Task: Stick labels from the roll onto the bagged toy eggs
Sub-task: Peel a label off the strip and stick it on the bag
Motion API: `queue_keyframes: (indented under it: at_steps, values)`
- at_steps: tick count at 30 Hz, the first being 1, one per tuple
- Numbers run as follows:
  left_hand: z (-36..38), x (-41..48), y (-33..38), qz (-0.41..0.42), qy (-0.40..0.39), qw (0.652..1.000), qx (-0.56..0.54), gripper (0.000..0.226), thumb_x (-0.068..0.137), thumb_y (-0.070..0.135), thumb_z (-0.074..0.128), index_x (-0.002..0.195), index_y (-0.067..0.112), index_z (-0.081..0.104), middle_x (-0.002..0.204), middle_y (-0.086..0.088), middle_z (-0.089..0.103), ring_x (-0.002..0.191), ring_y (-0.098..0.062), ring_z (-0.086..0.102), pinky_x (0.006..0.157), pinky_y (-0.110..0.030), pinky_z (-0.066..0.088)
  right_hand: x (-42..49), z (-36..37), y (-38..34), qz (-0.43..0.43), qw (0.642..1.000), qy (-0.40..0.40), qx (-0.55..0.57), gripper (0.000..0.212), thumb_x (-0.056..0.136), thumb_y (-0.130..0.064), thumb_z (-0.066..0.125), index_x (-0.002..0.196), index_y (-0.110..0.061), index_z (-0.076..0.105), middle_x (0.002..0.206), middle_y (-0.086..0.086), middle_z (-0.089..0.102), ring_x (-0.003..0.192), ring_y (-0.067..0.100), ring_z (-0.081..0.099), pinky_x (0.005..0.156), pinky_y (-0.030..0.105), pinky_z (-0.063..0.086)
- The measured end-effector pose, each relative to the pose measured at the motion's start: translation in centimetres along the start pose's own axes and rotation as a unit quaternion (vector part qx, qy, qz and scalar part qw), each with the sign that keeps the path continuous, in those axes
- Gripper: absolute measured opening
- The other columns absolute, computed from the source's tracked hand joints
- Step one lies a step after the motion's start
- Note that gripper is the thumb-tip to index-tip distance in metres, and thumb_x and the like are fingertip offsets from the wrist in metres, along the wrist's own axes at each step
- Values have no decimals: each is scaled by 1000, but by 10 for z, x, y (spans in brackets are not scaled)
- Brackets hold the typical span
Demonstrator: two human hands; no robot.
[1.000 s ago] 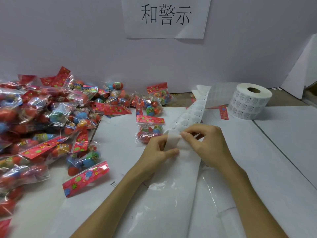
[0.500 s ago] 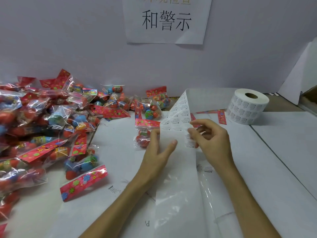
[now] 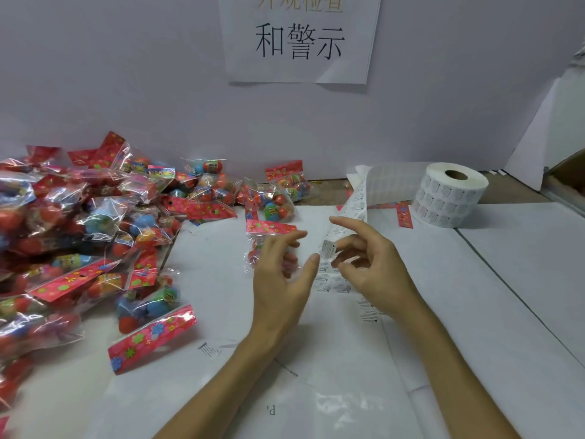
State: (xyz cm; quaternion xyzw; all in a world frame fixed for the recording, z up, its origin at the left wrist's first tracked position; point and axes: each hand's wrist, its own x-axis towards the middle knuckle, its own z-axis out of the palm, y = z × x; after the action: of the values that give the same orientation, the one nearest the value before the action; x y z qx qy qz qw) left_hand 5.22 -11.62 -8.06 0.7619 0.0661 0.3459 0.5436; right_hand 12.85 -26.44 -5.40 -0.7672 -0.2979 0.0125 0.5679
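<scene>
While the peeled label seems pinched in the fingers of the right hand, it could fold onto itself or land crooked on the bagged eggs just behind the left hand, whose fingers are spread wide and empty; the strip trails to the roll on the surface; the label print is unreadable, and the wall sign reads 和警示
</scene>
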Motion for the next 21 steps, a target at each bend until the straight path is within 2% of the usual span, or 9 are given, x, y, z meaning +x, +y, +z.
queue_keyframes:
  at_steps: [2,5,9,12,14,17,21]
  values:
    - [-1,1,-1,17,-7,1000,12,26,90,27,76,116,20,73,107,8,59,92,-14,60,77,-19,49,-2,2,-2,-17,999,-26,-14,72,81,14,58,136,-34,59,89,-7,70,82,19,71,75,28,57]
    - [-1,2,-4,20,-17,999,19,6,89,18,82,93,16,78,103,2,62,99,-16,61,78,-26,51,-3,4,-3,-29,998,-46,-33,67,82,10,63,135,-32,59,88,-8,72,82,18,69,74,29,57]
    - [-2,2,-4,11,-29,999,-13,8,89,16,81,84,20,75,96,2,64,91,-18,61,74,-26,50,-5,4,-5,-29,998,-25,-57,51,86,-6,75,128,-31,64,92,-12,70,82,14,68,71,28,56]
    - [-2,5,-2,-36,-45,994,-94,9,88,17,80,83,22,77,90,1,70,83,-26,62,73,-36,50,-3,3,-6,-14,998,-13,-58,22,87,-21,80,105,-30,73,92,-17,70,81,10,67,67,22,52]
    - [-3,8,-1,-70,-50,986,-142,4,86,17,79,84,21,79,87,3,72,78,-23,63,71,-34,49,-2,3,-6,-2,999,-10,-46,8,87,-20,80,87,-26,75,84,-16,71,75,9,66,67,23,50]
    - [-4,10,-2,-116,-43,976,-179,2,83,24,78,84,22,80,83,9,73,72,-6,61,65,-19,50,-2,4,-8,-11,999,-1,-44,11,87,-19,80,80,-26,75,77,-13,72,72,11,66,68,28,53]
    - [-4,10,-5,-169,-39,963,-205,14,88,16,78,82,27,82,85,6,76,72,-9,63,64,-21,51,-3,4,-11,-15,999,12,-26,23,87,-11,79,80,-33,75,76,-11,75,74,15,71,73,33,59]
